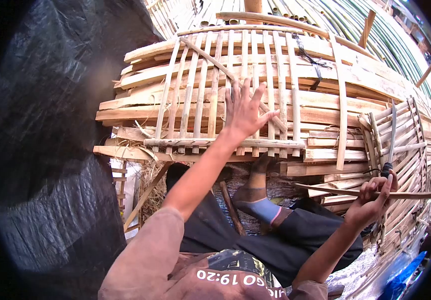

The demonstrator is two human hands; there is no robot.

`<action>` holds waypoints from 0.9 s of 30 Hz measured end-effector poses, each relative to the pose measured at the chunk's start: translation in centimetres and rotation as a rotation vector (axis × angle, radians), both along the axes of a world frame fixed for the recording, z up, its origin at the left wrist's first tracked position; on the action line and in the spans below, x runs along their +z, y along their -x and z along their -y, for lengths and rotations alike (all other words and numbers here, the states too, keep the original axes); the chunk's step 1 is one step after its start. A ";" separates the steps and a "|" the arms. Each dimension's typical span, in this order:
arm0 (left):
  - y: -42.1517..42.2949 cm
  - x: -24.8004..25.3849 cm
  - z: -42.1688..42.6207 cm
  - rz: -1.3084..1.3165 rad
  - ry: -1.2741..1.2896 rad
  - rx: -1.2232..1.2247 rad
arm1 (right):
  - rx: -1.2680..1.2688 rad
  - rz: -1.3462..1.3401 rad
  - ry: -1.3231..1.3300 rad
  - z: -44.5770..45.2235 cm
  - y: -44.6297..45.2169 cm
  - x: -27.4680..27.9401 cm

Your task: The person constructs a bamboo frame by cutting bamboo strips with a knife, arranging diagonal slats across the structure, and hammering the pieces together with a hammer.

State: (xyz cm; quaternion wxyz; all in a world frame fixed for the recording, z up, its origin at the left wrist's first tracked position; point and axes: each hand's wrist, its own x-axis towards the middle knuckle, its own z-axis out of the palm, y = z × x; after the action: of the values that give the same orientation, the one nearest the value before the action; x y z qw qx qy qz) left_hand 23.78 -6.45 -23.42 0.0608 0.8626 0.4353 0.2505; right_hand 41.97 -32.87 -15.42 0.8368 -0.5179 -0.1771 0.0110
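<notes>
A slatted bamboo panel [198, 100] lies in front of me, its upright slats set between an upper and a lower rail. My left hand [245, 112] is spread over its middle, fingers apart, on or just above a diagonal strip [208, 57] that crosses the slats. At the right, my right hand [373, 197] is closed around a long bamboo strip [420, 195], which runs sideways through it. A knife [393, 130] with a dark handle also rises from that hand, blade upward. The fingers partly hide how the two are gripped.
Stacked split bamboo pieces [110, 114] lie under the panel. A loose slat [342, 110] rests right of it. More slatted panels [405, 145] stand at the right. A dark plastic sheet [60, 150] hangs left. Long green poles [365, 35] lie behind.
</notes>
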 end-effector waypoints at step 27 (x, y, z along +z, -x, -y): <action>-0.3 -3.7 -3.3 -0.127 -0.001 -0.168 | 0.233 -0.086 0.074 -1.3 1.2 -2.5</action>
State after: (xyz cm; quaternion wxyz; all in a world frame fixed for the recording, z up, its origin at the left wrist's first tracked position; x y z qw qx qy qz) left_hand 24.10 -3.13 -27.15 0.0534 0.9102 0.3643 0.1897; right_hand 40.79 -31.60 -17.95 0.8171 -0.5234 -0.1996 0.1366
